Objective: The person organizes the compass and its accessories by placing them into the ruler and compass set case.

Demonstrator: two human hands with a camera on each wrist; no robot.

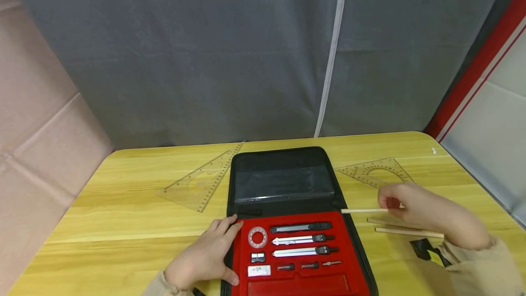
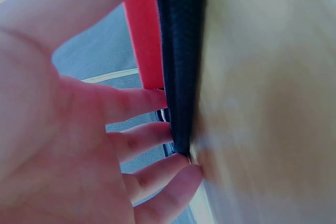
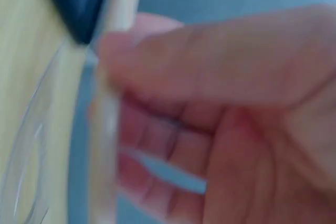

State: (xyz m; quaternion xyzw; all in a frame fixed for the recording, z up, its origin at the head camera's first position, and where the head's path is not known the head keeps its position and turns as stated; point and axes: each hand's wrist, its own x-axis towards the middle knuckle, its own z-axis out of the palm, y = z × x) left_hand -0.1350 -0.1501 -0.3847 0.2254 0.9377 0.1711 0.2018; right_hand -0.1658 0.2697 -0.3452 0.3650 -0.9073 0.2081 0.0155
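An unfolded black zip case (image 1: 283,159) holds a red tray (image 1: 346,241) of drawing tools. Along its left edge lies my left hand (image 1: 205,252), fingers spread and touching the case rim (image 2: 181,66). My right hand (image 1: 425,211) is just right of the case and pinches a thin pale wooden pencil (image 1: 361,211) between thumb and fingers. The pencil's left end points at the case edge. Below that hand, two more pale pencils (image 1: 408,232) lie on the table. In the right wrist view the held pencil (image 3: 107,129) is blurred.
The tray holds a cutter knife (image 1: 301,227), compasses (image 1: 304,251), a tape-like ring (image 1: 257,237), a sharpener (image 1: 258,257) and an eraser (image 1: 259,270). Clear set squares (image 1: 201,184) lie left of the case, another (image 1: 378,170) at right. A black-and-yellow item (image 1: 429,251) sits by the right sleeve.
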